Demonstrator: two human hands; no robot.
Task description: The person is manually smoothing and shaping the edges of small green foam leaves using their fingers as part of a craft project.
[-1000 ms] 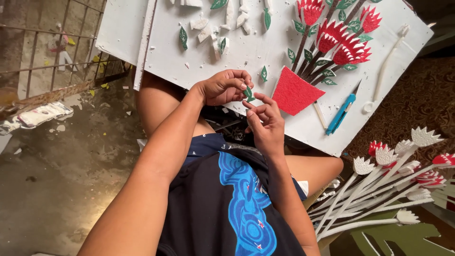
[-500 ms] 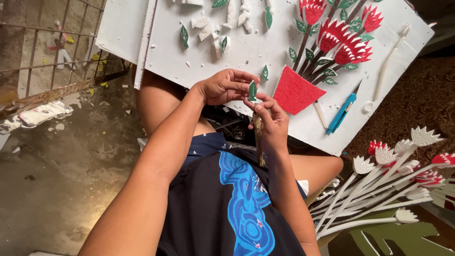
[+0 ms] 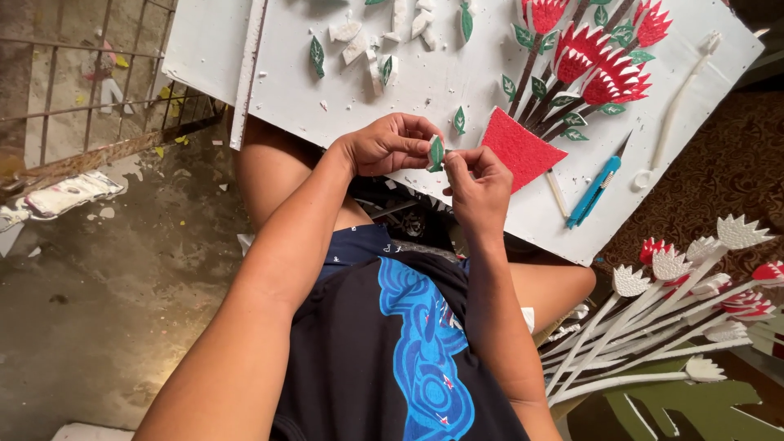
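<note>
My left hand (image 3: 384, 145) and my right hand (image 3: 478, 186) meet over my lap at the near edge of a white board (image 3: 425, 77). Between their fingertips they pinch a small green foam leaf (image 3: 436, 153), held upright. On the board lies a foam picture: red flowers (image 3: 604, 69) with dark stems and green leaves rising from a red pot shape (image 3: 516, 151). Loose green leaves (image 3: 317, 53) and white foam scraps (image 3: 353, 42) are scattered on the board's far left part.
A blue craft knife (image 3: 594, 189) and a thin white stick (image 3: 557, 193) lie on the board right of the pot. A bundle of white foam flower stems (image 3: 653, 327) rests at my right. Metal railing (image 3: 90, 90) and concrete floor (image 3: 106, 278) are at left.
Both hands have shifted a little; the green leaf now stands more upright between the fingertips. The rest looks unchanged.
</note>
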